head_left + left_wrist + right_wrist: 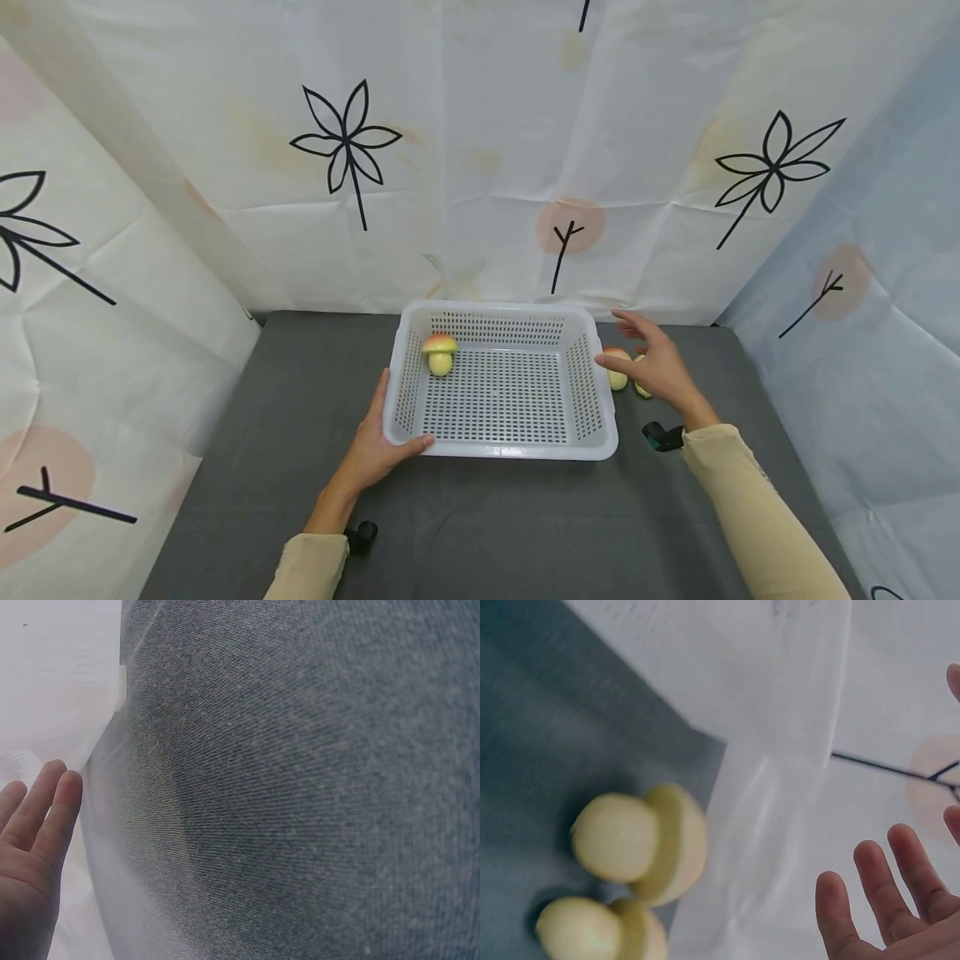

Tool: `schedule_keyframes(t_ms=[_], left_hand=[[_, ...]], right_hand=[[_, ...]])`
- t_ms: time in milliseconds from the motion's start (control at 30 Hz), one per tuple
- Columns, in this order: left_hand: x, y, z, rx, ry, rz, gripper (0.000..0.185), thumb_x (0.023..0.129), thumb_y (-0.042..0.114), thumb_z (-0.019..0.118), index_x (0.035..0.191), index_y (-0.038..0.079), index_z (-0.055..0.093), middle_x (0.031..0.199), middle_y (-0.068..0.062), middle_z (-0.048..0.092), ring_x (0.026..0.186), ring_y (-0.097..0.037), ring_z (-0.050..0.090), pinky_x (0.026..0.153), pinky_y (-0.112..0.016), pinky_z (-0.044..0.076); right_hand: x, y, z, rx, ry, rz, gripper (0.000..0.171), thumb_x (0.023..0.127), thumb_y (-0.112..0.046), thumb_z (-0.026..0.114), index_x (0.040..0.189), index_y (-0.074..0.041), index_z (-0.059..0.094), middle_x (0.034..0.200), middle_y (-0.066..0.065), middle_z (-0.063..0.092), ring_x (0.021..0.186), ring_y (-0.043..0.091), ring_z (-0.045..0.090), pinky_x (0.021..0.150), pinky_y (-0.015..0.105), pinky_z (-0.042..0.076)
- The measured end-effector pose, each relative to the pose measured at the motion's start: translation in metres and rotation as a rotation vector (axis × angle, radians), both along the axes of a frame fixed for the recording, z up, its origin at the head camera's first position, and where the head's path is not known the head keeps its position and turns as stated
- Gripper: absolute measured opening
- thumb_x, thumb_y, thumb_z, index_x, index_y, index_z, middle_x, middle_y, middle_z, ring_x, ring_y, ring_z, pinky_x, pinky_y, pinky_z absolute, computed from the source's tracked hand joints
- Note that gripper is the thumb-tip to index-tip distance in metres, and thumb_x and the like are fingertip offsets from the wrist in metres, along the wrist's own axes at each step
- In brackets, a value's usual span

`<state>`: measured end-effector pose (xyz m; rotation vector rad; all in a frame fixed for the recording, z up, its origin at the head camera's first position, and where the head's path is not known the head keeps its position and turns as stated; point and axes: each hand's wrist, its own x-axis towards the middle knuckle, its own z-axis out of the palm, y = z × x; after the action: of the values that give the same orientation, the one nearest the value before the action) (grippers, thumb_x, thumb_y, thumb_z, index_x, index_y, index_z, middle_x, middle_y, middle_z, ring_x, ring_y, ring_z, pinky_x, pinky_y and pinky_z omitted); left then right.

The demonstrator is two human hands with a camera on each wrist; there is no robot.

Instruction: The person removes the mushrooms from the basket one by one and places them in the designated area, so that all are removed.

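We see a white perforated basket (501, 383) standing on a dark grey cloth-covered table (300, 400), towards its far middle. Inside the basket, in the far left corner, one toy mushroom (439, 353) with a red-yellow cap stands upright on its pale stem.

Our left hand (378, 446) rests against the basket's near left corner, its fingers straight along the left wall and the thumb lying along the near rim; the hand is relaxed and flat rather than clenched. The left wrist view shows those straight fingers (46, 806) beside the white plastic and the grey cloth.

Our right hand (656, 360) hovers just right of the basket's right wall, fingers spread and straight, holding nothing. Below it, on the table just beside that wall, lie two more mushrooms (641, 844); in the head view the hand partly hides them. The right wrist view shows them lying on their sides, close together, with the open fingers (874, 889) apart from them.

White sheets printed with black leaves and pink discs hang behind and on both sides.
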<state>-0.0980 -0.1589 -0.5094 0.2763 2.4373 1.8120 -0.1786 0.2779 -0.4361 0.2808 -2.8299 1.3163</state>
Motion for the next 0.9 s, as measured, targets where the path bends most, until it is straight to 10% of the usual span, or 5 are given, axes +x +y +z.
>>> schedule_keyframes(t_ms=[267, 900], left_hand=[[0.000, 0.000, 0.000, -0.001, 0.003, 0.002, 0.127, 0.077, 0.012, 0.090, 0.164, 0.013, -0.003, 0.164, -0.022, 0.025, 0.131, -0.046, 0.050, 0.098, -0.049, 0.046], [0.000, 0.001, 0.000, 0.004, 0.001, 0.010, 0.127, 0.077, 0.012, 0.090, 0.164, 0.015, -0.002, 0.162, -0.023, 0.028, 0.127, -0.047, 0.053, 0.092, -0.029, 0.047]], right_hand=[[-0.005, -0.037, 0.004, -0.034, -0.025, 0.046, 0.084, 0.086, -0.023, 0.084, 0.156, -0.011, 0.040, 0.147, 0.023, 0.047, 0.132, 0.043, 0.046, 0.105, 0.060, 0.037], [-0.026, -0.113, -0.014, -0.110, -0.052, 0.199, 0.083, 0.085, -0.025, 0.084, 0.155, -0.012, 0.041, 0.144, 0.021, 0.050, 0.131, 0.038, 0.047, 0.106, 0.058, 0.038]])
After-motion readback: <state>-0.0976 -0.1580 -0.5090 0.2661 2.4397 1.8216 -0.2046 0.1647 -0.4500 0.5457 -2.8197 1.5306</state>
